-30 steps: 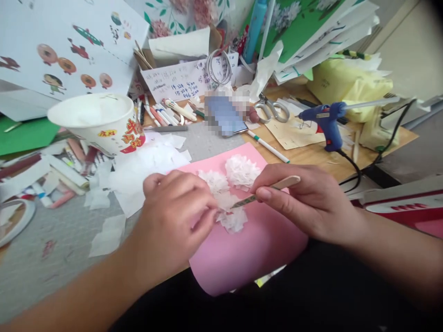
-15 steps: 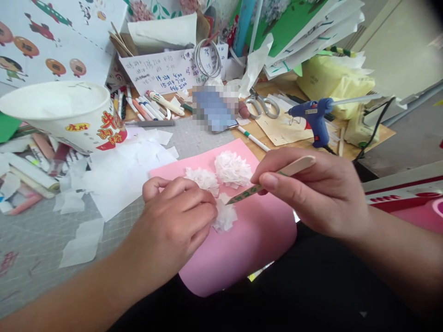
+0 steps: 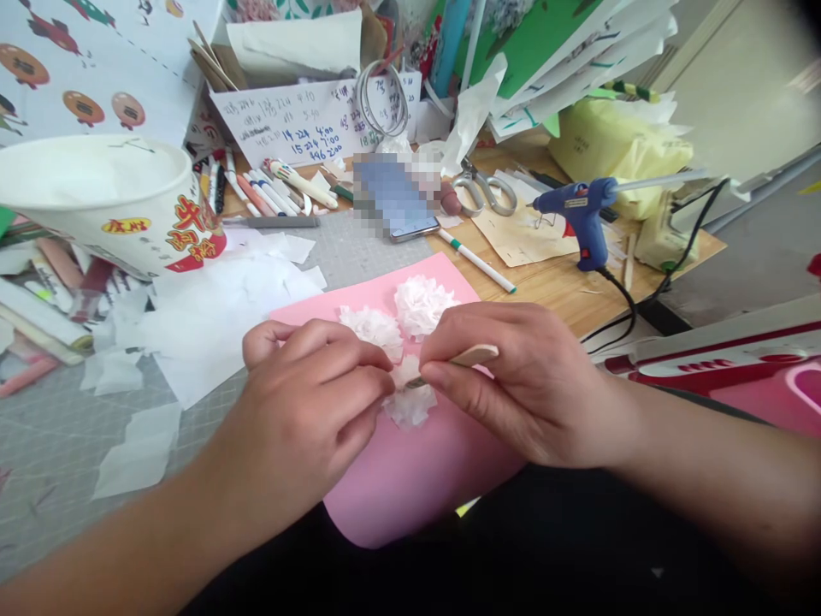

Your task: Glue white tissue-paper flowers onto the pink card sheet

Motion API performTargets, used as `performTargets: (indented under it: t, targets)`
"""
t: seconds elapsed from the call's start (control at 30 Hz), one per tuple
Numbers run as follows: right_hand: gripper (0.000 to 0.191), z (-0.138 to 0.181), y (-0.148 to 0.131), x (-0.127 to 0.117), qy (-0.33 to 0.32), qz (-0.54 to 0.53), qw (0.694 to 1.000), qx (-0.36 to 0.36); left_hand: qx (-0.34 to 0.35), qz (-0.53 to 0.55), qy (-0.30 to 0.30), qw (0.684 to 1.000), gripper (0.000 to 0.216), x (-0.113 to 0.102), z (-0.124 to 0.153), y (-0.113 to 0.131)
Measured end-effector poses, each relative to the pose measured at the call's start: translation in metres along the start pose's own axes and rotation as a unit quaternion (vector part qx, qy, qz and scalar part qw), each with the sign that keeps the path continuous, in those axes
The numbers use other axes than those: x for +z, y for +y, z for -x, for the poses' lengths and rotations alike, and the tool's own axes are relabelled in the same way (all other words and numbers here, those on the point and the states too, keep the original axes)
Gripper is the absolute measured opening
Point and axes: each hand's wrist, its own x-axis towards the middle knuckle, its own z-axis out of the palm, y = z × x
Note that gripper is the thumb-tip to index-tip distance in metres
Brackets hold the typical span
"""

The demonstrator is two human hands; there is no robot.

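Observation:
A pink sheet of paper (image 3: 423, 466) lies in front of me and curls over the table edge. Three white tissue flowers sit on it: one at the back (image 3: 423, 304), one to its left (image 3: 372, 326), and a front one (image 3: 410, 402) between my hands. My left hand (image 3: 314, 402) is closed, its fingertips pinching the front tissue flower. My right hand (image 3: 526, 381) is closed round a thin wooden stick (image 3: 471, 354), whose tip pokes into that same flower.
A large paper bowl (image 3: 109, 205) stands at the left among loose white tissue squares (image 3: 211, 312). Behind are pens (image 3: 269, 190), a phone (image 3: 394, 201), scissors (image 3: 481, 190) and a blue glue gun (image 3: 581, 214) with its cord. Stacked papers fill the back.
My right hand has moved left and down with the stick, bringing its tip into the front tissue flower. My left hand has stayed pinched on the flower. The view has shifted slightly.

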Motion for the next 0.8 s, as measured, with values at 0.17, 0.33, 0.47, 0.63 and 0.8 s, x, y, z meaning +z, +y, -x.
performTargets:
  t: [0.17,0.33,0.47,0.63,0.8]
  targets:
    - [0.024,-0.007,-0.005,0.004,-0.031,0.022,0.999,0.005,-0.021,0.006,0.013,1.0,0.022,-0.005,-0.002,-0.005]
    - [0.022,-0.009,-0.007,0.007,-0.039,0.034,0.999,-0.003,-0.016,0.015,0.019,1.0,0.026,-0.006,-0.001,-0.007]
    - [0.028,-0.006,0.001,0.008,0.009,-0.028,0.999,0.026,-0.026,-0.001,0.014,1.0,0.028,-0.008,0.001,-0.011]
    - [0.034,-0.001,0.005,0.005,0.141,-0.13,0.98,0.054,-0.032,0.0,0.021,0.999,0.027,-0.012,0.002,-0.016]
    - [0.034,0.0,0.004,-0.001,0.167,-0.144,0.975,0.032,-0.025,-0.001,0.022,0.999,0.027,-0.015,0.003,-0.018]
